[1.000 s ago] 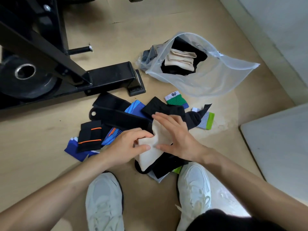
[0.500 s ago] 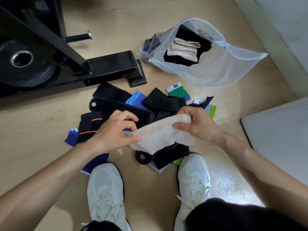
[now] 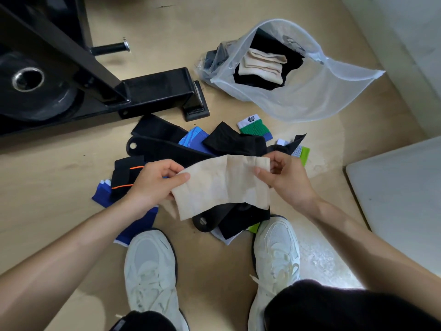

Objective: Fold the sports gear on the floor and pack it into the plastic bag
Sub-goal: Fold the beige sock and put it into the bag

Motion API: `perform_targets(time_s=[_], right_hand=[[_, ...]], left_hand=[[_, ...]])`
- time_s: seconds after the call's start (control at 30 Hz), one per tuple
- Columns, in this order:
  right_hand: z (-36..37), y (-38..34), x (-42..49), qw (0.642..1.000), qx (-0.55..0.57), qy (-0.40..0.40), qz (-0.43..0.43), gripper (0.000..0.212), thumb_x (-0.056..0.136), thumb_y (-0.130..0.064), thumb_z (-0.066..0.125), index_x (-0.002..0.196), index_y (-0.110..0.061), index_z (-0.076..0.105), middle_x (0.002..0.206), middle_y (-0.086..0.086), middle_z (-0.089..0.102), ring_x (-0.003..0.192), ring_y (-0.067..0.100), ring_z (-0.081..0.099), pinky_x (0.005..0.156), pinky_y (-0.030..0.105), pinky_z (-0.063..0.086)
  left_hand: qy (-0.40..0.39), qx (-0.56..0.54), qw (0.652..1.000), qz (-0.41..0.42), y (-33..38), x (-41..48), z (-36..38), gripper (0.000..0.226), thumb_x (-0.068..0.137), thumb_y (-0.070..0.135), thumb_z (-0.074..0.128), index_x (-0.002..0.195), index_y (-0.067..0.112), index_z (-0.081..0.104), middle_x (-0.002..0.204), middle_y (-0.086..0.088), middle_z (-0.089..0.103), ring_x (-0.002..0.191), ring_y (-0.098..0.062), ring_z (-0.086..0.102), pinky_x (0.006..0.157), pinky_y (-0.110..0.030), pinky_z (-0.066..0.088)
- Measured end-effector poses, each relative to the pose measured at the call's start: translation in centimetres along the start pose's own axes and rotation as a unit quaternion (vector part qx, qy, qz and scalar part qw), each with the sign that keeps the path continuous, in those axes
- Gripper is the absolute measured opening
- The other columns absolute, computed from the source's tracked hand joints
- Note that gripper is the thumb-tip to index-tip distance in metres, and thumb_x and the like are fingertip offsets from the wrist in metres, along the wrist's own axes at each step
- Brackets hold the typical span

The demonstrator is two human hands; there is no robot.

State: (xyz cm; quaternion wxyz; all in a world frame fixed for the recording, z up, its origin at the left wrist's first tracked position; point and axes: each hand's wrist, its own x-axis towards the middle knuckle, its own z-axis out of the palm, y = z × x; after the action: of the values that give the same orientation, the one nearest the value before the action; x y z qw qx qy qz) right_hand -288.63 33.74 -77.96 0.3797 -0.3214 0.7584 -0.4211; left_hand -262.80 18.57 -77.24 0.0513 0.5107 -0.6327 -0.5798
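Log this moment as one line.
step: fold | left hand: pinches beige sleeve | right hand: pinches beige sleeve | sleeve: held above pile | plastic bag: open, partly packed

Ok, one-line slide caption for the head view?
Left hand and right hand hold a beige sleeve over the gear pile, with the part-filled plastic bag lying beyond.
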Motion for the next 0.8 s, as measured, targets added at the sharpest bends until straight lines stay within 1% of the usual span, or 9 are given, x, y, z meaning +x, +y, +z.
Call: perform_targets(time_s=[0.1, 0.23, 0.33, 0.4, 0.5, 0.57, 0.67, 0.73, 0.8], right_hand=[[1.1, -1.1, -1.3, 0.998, 0.050, -0.031, -0.018, 0.009, 0.086, -0.008, 0.076, 0.089, -0.006, 0.068, 0.070, -0.001, 0.064, 0.062, 0.008, 0.057, 0.058, 0.022, 0.049], [2.8, -2.2, -2.6, 0.991, 0.106, -0.078, -0.020, 0.008, 0.088, -0.008, 0.074, 0.093, -0.012, 0.069, 0.079, 0.004, 0.071, 0.071, 0.015, 0.065, 0.065, 0.030, 0.055], [3.6, -2.8, -3.3, 0.987, 0.117, -0.101, -0.043, 0.013, 0.088, -0.013, 0.074, 0.100, -0.013, 0.070, 0.092, 0.012, 0.073, 0.083, 0.033, 0.069, 0.075, 0.041, 0.058], [4.0, -3.2, -3.7, 0.985, 0.115, -0.113, -0.061, 0.017, 0.088, -0.015, 0.075, 0.104, -0.014, 0.070, 0.093, 0.010, 0.073, 0.085, 0.038, 0.066, 0.075, 0.040, 0.056], [4.3, -3.7, -4.1, 0.985, 0.104, -0.123, -0.065, 0.027, 0.084, -0.017, 0.079, 0.109, -0.015, 0.068, 0.093, 0.004, 0.072, 0.081, 0.026, 0.066, 0.072, 0.028, 0.055], [4.3, -3.8, -4.3, 0.986, 0.092, -0.129, -0.057, 0.041, 0.079, -0.022, 0.085, 0.114, -0.017, 0.065, 0.095, 0.000, 0.072, 0.085, 0.016, 0.067, 0.075, 0.027, 0.055], [4.3, -3.5, -4.4, 0.986, 0.086, -0.132, -0.063, 0.045, 0.076, -0.024, 0.087, 0.114, -0.018, 0.064, 0.096, 0.003, 0.072, 0.088, 0.024, 0.069, 0.077, 0.035, 0.058], [4.2, -3.4, -4.2, 0.985, 0.091, -0.128, -0.076, 0.033, 0.083, -0.022, 0.081, 0.111, -0.016, 0.066, 0.093, 0.009, 0.072, 0.086, 0.033, 0.067, 0.075, 0.045, 0.057], [3.8, -3.4, -3.8, 0.983, 0.095, -0.136, -0.079, 0.022, 0.088, -0.016, 0.075, 0.108, -0.013, 0.067, 0.092, 0.015, 0.070, 0.083, 0.035, 0.067, 0.074, 0.047, 0.055]], left_hand=[[0.001, -0.034, 0.999, 0.017, 1.6, -0.7, 1.0, 0.005, 0.092, 0.018, 0.073, 0.094, 0.014, 0.073, 0.088, -0.009, 0.076, 0.083, -0.023, 0.073, 0.069, -0.037, 0.060], [-0.028, -0.073, 0.996, 0.029, 3.4, -1.8, 2.6, 0.011, 0.092, 0.013, 0.073, 0.102, 0.010, 0.071, 0.089, -0.011, 0.075, 0.079, -0.022, 0.074, 0.062, -0.031, 0.059], [-0.043, -0.099, 0.994, 0.028, 4.4, -2.5, 3.7, 0.019, 0.091, 0.009, 0.073, 0.110, 0.009, 0.069, 0.095, -0.011, 0.075, 0.080, -0.018, 0.074, 0.060, -0.025, 0.058], [-0.060, -0.112, 0.992, 0.025, 4.8, -3.0, 4.2, 0.022, 0.092, 0.008, 0.072, 0.113, 0.011, 0.068, 0.099, -0.010, 0.074, 0.082, -0.019, 0.075, 0.064, -0.027, 0.060], [-0.078, -0.170, 0.982, 0.008, 5.0, -3.4, 4.4, 0.019, 0.097, 0.008, 0.064, 0.116, 0.009, 0.066, 0.102, -0.012, 0.073, 0.087, -0.021, 0.076, 0.070, -0.033, 0.063], [-0.095, -0.203, 0.974, 0.005, 5.1, -3.7, 4.3, 0.019, 0.101, 0.007, 0.056, 0.119, 0.008, 0.064, 0.103, -0.013, 0.074, 0.090, -0.023, 0.076, 0.070, -0.033, 0.062], [-0.099, -0.178, 0.979, 0.023, 4.9, -3.7, 4.2, 0.024, 0.098, 0.000, 0.059, 0.119, 0.009, 0.063, 0.105, -0.013, 0.072, 0.091, -0.026, 0.076, 0.070, -0.031, 0.062], [-0.076, -0.126, 0.987, 0.057, 4.6, -3.4, 4.0, 0.025, 0.093, 0.002, 0.067, 0.114, 0.016, 0.066, 0.101, -0.009, 0.071, 0.086, -0.024, 0.075, 0.069, -0.031, 0.061], [-0.024, -0.031, 0.991, 0.127, 4.1, -2.8, 3.4, 0.028, 0.086, 0.009, 0.077, 0.108, 0.024, 0.069, 0.099, 0.000, 0.067, 0.085, -0.016, 0.071, 0.070, -0.027, 0.057]])
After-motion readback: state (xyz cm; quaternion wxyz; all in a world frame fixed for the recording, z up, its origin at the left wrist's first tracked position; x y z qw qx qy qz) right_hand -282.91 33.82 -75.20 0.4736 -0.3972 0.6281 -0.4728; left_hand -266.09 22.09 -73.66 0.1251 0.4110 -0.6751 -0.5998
